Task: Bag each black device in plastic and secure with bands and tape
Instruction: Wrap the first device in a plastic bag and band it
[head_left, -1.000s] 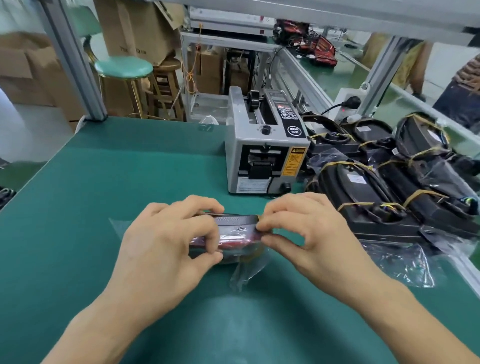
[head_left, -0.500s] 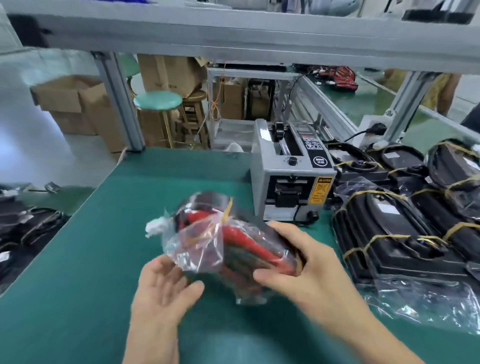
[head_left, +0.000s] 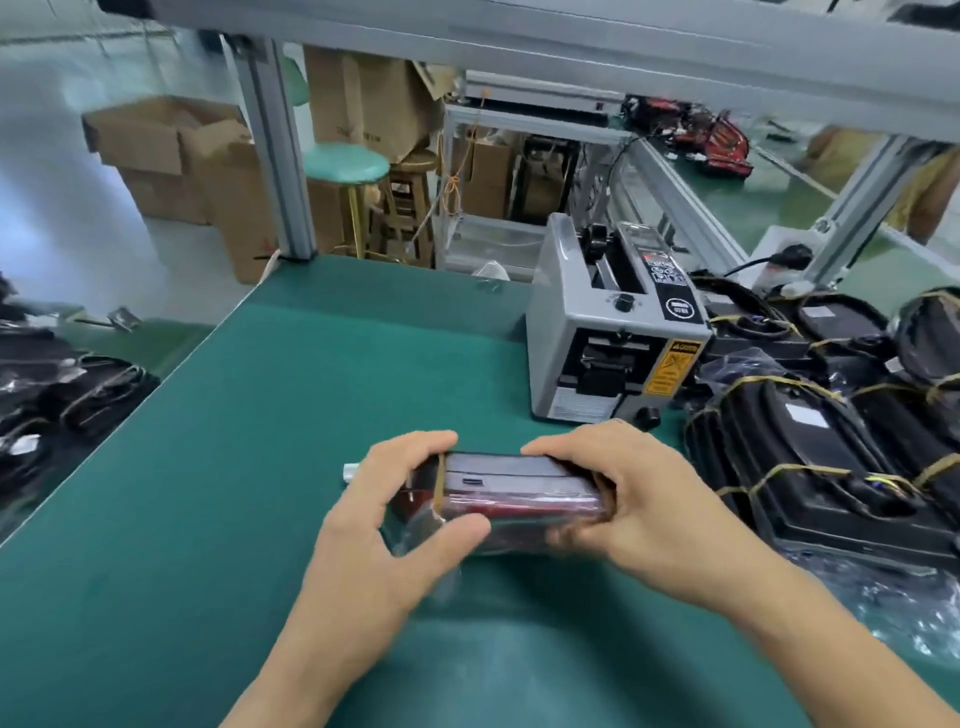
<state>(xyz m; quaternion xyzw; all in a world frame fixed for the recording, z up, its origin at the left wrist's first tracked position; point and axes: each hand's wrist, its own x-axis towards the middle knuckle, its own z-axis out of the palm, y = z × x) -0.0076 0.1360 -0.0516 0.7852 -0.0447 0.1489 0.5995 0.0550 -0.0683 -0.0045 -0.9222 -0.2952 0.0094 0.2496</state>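
Observation:
A black and red device in a clear plastic bag (head_left: 509, 493) stands on its edge on the green table (head_left: 260, 467), in front of me. A tan rubber band (head_left: 440, 486) circles its left end. My left hand (head_left: 384, 525) grips that left end, fingers over the top and thumb on the near side. My right hand (head_left: 628, 499) grips the right end the same way. Loose bag plastic (head_left: 415, 540) bunches under my left thumb.
A grey tape dispenser (head_left: 613, 332) stands just behind the device. Several bagged, banded black devices (head_left: 821, 452) are piled at the right, with loose plastic bags (head_left: 904, 613) near the edge. More black devices (head_left: 57, 405) lie off the table at the left.
Half a second ago my right hand held the bagged device up, flat side towards me, with my left palm open under it. Now it stands on edge on the table, gripped by both hands.

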